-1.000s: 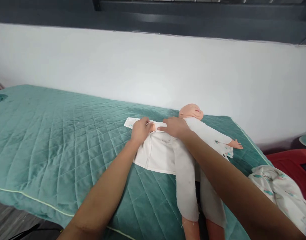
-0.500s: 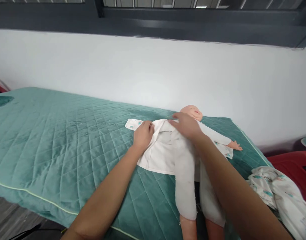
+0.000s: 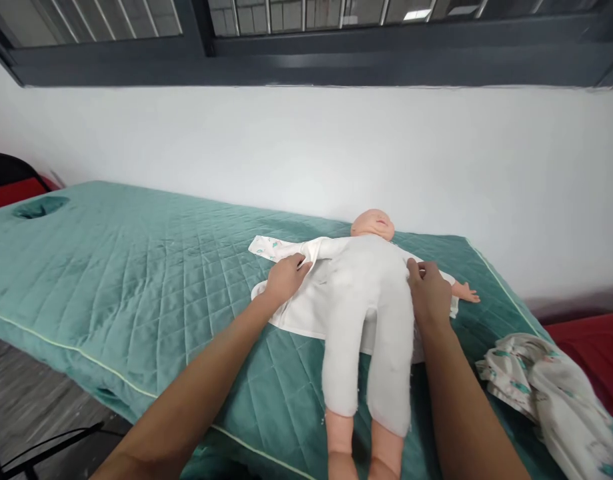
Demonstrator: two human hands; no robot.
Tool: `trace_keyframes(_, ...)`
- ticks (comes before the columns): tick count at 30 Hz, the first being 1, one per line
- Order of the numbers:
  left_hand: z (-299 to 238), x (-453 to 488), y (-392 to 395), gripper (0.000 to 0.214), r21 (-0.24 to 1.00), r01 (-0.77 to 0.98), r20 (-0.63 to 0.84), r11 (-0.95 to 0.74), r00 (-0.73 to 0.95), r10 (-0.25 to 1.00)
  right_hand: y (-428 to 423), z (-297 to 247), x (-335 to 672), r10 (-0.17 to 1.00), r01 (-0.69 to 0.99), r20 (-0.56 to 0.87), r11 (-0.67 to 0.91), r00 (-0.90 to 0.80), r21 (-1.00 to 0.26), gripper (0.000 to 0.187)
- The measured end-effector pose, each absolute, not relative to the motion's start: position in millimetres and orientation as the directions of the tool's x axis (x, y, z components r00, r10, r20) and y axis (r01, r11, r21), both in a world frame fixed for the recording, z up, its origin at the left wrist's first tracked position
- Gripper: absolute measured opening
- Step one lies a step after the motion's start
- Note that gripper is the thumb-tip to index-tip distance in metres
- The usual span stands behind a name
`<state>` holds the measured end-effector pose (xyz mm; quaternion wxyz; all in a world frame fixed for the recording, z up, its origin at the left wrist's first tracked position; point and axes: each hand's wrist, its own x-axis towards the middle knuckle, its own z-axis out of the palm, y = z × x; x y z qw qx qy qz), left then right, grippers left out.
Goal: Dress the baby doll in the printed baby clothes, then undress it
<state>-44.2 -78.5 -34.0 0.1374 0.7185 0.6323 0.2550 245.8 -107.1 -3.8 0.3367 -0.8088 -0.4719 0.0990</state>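
A baby doll [image 3: 365, 313] in white lies on its back on a green quilted table [image 3: 136, 267], head toward the wall. An open white garment [image 3: 306, 310] is spread under it. My left hand [image 3: 285, 279] pinches the garment's left flap beside the doll's chest. Over on the doll's other flank, my right hand [image 3: 429, 292] grips the garment's right flap near the outstretched arm. The doll's bare feet point toward me.
A crumpled patterned cloth [image 3: 541, 390] lies at the table's right end, with something red [image 3: 593, 350] behind it. A white wall runs behind the table under a dark window frame. The table's left end has a face hole [image 3: 40, 207]. Floor shows at lower left.
My right hand left the doll's left shoulder and crossed to its right side. The doll now lies straighter. My left hand stayed at the left flap. The view tilted up.
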Motion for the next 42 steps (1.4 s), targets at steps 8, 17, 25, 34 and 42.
trace_keyframes(8,13,-4,-63,0.026,0.751,0.634,0.202,-0.185,0.047,0.978,-109,-12,240,0.867,0.495,0.133,-0.143,0.481,-0.857,0.050)
trace_keyframes(17,25,15,-41,0.024,0.645,0.708,0.322,-0.287,0.089,0.943,-106,-30,213,0.952,0.226,0.148,0.087,0.268,-0.970,0.062)
trace_keyframes(25,45,5,-40,0.017,0.797,0.601,0.083,-0.065,-0.003,0.997,-107,-28,208,0.990,-0.072,0.059,0.068,0.130,-0.995,0.057)
trace_keyframes(34,53,9,-27,0.028,0.810,0.575,0.100,-0.118,0.063,0.993,-100,-35,209,0.998,-0.176,0.029,0.039,0.057,-0.984,0.059)
trace_keyframes(42,84,25,-76,0.021,0.682,0.681,0.123,-0.265,0.251,0.960,-94,-41,209,0.996,-0.067,0.067,0.063,-0.051,-0.996,0.069)
